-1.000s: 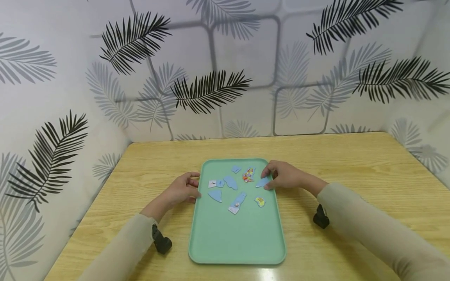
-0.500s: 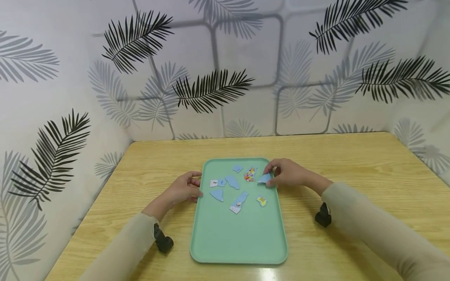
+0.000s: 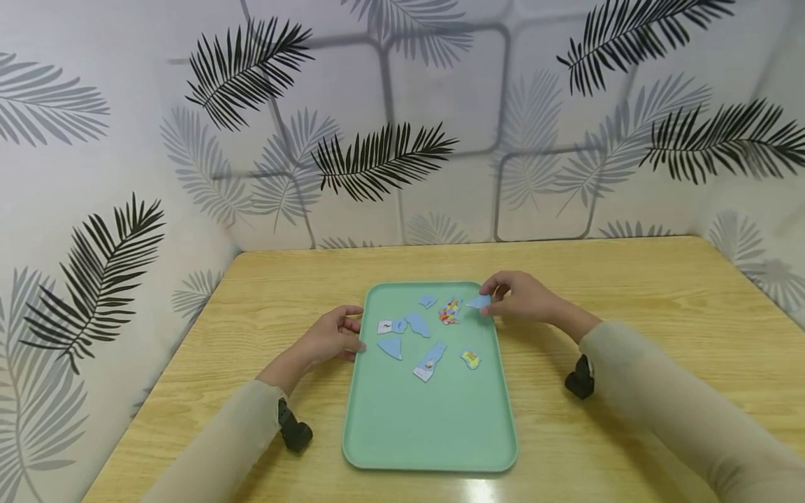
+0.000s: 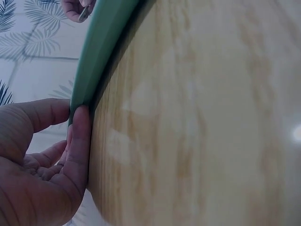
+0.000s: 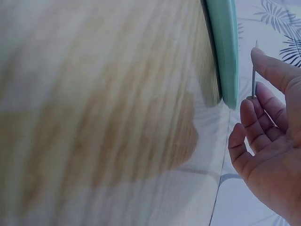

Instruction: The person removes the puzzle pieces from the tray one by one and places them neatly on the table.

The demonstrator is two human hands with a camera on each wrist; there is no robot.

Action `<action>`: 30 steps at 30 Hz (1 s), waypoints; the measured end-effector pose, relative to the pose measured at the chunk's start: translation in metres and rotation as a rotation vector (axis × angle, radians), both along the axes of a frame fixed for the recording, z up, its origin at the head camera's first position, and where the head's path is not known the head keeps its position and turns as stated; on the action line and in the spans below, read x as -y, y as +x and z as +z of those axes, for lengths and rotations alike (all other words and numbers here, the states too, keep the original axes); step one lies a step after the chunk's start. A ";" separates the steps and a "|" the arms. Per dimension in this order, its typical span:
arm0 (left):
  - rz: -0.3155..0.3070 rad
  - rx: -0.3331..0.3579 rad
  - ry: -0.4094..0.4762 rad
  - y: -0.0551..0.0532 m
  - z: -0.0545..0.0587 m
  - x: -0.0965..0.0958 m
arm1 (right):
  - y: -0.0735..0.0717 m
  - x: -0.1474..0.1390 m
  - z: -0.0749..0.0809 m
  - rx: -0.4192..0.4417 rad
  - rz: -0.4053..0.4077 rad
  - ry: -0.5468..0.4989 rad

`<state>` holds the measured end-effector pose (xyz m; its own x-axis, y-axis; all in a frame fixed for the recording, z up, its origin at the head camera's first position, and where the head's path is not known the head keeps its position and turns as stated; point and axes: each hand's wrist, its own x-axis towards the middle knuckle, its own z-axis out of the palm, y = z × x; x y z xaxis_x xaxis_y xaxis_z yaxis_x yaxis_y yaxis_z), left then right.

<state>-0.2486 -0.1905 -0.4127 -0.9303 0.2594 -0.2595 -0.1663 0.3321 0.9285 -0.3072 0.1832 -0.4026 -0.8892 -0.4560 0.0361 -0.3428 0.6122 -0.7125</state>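
My right hand point(image 3: 520, 299) pinches a flat blue puzzle piece point(image 3: 478, 302) between thumb and fingers at the upper right corner of the green tray point(image 3: 430, 433). Seen edge-on in the right wrist view, the piece point(image 5: 254, 77) is a thin line held off the tray. At the tray's left side, my left hand point(image 3: 328, 338) holds the rim, thumb on one side and a finger on the other, as the left wrist view shows. Nearest the held piece lies a multicoloured puzzle piece point(image 3: 450, 311). A yellow one point(image 3: 470, 360) lies lower down.
More blue pieces lie flat on the tray: a small one point(image 3: 428, 300), a curved one point(image 3: 418, 324), a triangular one point(image 3: 391, 347), a long one point(image 3: 430, 362) and a blue-and-white one point(image 3: 393, 326). The wooden table point(image 3: 283, 279) ends at a leaf-patterned wall point(image 3: 440, 188).
The right hand has lifted the blue piece and carried it up towards the tray's upper right corner. My left hand stays at the tray's rim. The view has shifted slightly.
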 end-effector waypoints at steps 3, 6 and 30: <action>0.000 0.003 0.002 0.000 0.000 0.000 | -0.005 -0.003 -0.001 -0.032 -0.024 -0.012; -0.001 0.002 0.002 0.000 0.000 0.000 | -0.012 -0.006 0.000 -0.056 -0.051 -0.022; 0.008 0.012 -0.013 -0.001 -0.001 0.000 | -0.056 -0.049 -0.005 -0.047 -0.279 -0.027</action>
